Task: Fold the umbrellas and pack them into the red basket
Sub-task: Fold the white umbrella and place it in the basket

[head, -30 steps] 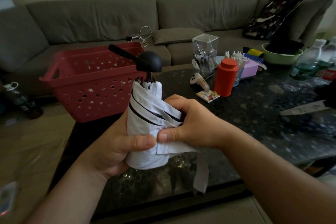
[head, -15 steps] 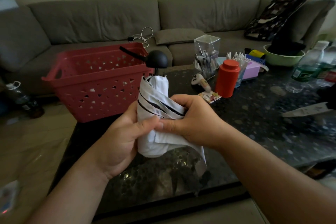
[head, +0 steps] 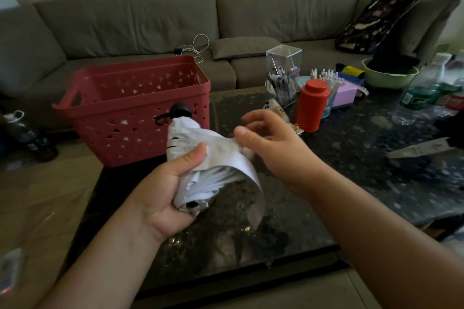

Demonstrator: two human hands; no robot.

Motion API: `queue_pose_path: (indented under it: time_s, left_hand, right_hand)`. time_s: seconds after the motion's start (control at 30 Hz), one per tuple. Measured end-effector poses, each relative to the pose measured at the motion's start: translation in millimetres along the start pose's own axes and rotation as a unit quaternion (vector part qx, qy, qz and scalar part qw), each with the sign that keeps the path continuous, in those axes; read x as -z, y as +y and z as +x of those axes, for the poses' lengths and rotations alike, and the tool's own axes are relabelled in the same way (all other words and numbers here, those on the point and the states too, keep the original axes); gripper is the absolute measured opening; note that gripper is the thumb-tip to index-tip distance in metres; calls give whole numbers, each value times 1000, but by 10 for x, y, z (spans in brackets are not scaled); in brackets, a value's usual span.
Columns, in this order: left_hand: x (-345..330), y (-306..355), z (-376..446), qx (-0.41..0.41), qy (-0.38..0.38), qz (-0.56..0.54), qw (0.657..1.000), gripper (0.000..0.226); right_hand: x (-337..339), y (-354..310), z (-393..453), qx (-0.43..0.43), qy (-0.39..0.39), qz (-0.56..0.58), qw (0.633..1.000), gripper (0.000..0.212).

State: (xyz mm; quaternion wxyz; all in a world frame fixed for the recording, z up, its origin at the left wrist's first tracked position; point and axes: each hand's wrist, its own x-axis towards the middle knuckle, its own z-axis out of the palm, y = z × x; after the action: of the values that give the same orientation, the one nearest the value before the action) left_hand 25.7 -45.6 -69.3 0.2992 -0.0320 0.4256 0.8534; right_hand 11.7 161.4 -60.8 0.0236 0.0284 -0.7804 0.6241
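Observation:
A white compact umbrella [head: 193, 140] with thin black stripes is rolled up, its black knob handle [head: 181, 109] pointing away toward the basket. My left hand [head: 163, 190] is wrapped around its lower part, thumb on top of the fabric. My right hand [head: 268, 138] hovers at the umbrella's right side with fingers spread, and its thumb touches the loose white closing strap [head: 251, 170] that curls down from there. The red basket [head: 105, 75] with triangular holes stands on the table's far left corner, just behind the umbrella, and looks empty.
The dark speckled table [head: 351, 178] carries a red canister [head: 311, 105], a clear pen holder [head: 283, 70], a green bowl [head: 389, 78], water bottles [head: 421, 88] and a pale flat object [head: 421, 149] at the right. A grey sofa [head: 150, 22] runs behind.
My right hand has let go of the umbrella and spread its fingers. The umbrella has tipped from upright to pointing away, lower, with the handle now in front of the basket.

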Motion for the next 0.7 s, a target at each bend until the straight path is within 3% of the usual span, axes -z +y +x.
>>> queue_pose_path:
  time_s: [0.07,0.13,0.2,0.3,0.4,0.53,0.6,0.7]
  left_hand:
    - [15,43,21,-11,25,-22,999,38]
    - [18,57,44,-25,48,-50,997,37]
    - [42,61,73,-39,63,-73,995,34]
    - [80,37,109,-48,53,-76,995,36]
    - [56,24,87,-71,33,-48,996,37]
    - [144,60,72,-143,24,29,989,46]
    - [185,66,79,-188,14,80,979,57]
    - [205,72,77,-253,8,141,957,67]
  right_hand:
    - [7,-10,-32,39,65,-46,996,29]
    - [-22,-30,-78,91,77,-80,990,21]
    - [-62,-60,-116,133,45,-123,982,19]
    - [-138,-93,-142,120,-39,-158,979,34]
    - [-184,-58,-113,80,-80,-88,990,37]
    - [-102,-108,-112,29,-170,136,976,46]
    - [-84,-152,-145,9,-174,146,974,52]
    - [-101,-134,-156,65,-132,45,988,38]
